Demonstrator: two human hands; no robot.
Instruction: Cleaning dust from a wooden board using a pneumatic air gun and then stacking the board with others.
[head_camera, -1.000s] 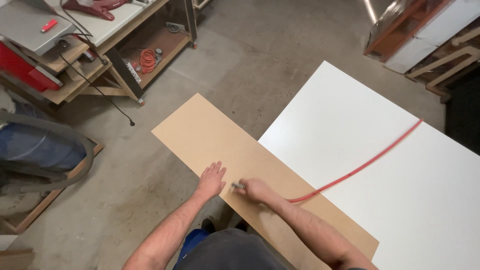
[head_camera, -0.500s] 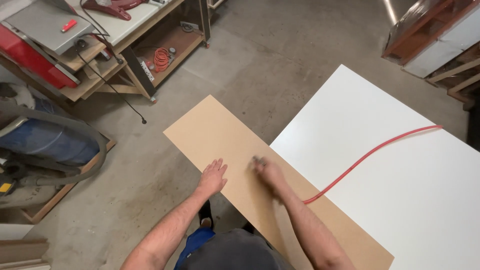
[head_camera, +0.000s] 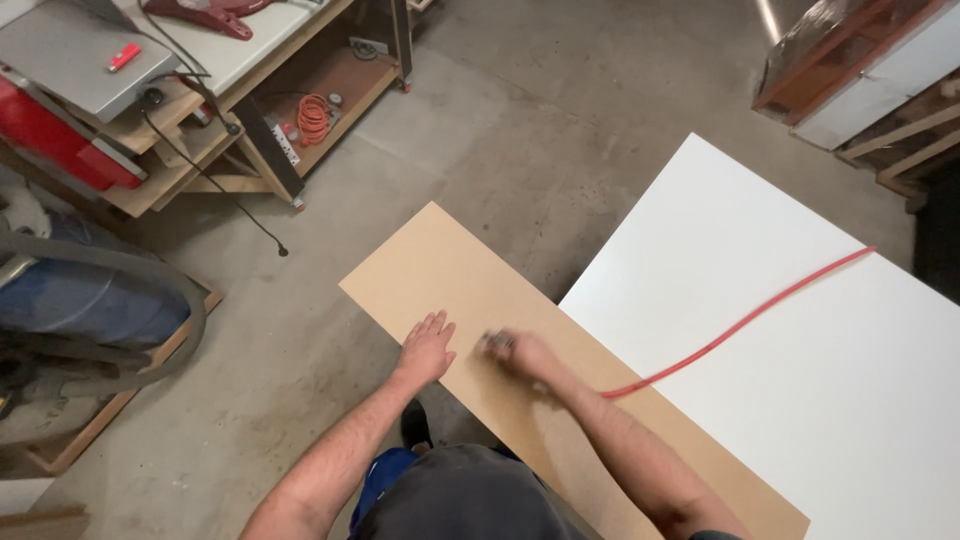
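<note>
Board (head_camera: 520, 340) of tan fibre lies long under both our hands, one end jutting over the concrete floor (head_camera: 560, 130), its far edge beside the white panel (head_camera: 800, 330). We rest our left hand (head_camera: 428, 350) flat on the board near its near edge, fingers spread, palm down, gripping nothing. Our right hand (head_camera: 520, 352) sits just beside it on the board, blurred, closed around a small tool (head_camera: 492, 343) whose kind we cannot tell. A red hose (head_camera: 740, 322) runs from that hand across the white panel. A bench (head_camera: 200, 110) with a red machine (head_camera: 50, 140) stands well apart at upper left.
</note>
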